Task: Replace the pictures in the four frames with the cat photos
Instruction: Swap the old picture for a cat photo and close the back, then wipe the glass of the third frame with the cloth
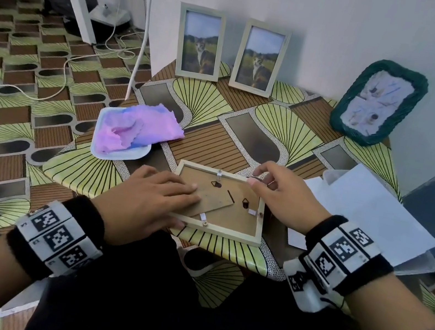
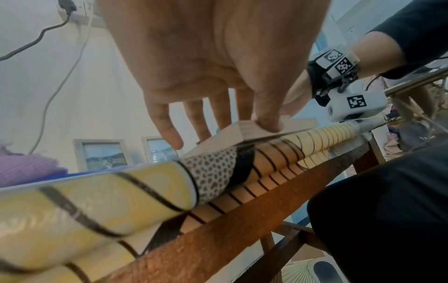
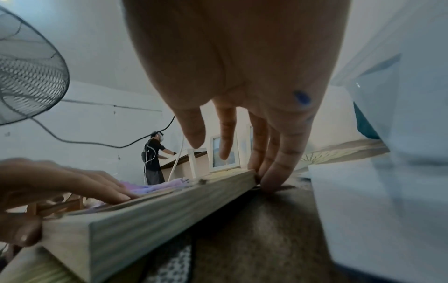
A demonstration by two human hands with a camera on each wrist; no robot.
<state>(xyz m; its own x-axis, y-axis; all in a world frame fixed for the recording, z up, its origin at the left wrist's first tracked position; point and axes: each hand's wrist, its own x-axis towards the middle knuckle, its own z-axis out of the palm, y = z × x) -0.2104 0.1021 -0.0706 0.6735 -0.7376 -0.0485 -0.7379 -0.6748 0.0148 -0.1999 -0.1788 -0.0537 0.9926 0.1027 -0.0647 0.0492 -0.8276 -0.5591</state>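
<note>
A light wooden frame (image 1: 227,232) lies face down near the table's front edge, its brown backing board (image 1: 233,217) up. My left hand (image 1: 158,195) lies flat on the backing with straight fingers, and its thumb (image 2: 269,122) presses the near rail of the frame (image 2: 218,137). My right hand (image 1: 278,193) reaches the frame's far right corner; its outer fingers (image 3: 269,172) touch the frame (image 3: 169,210) there, while thumb and index hover free. Two matching frames (image 1: 201,42) (image 1: 259,59) with cat photos stand against the wall. A green woven frame (image 1: 378,101) holds another picture.
A white plate (image 1: 136,155) with a pink and purple cloth (image 1: 135,127) sits left of the frame. White sheets (image 1: 371,209) lie on a clear container (image 1: 422,265) at the right. The table (image 1: 219,113) has a patterned cover. Cables trail on the floor to the left.
</note>
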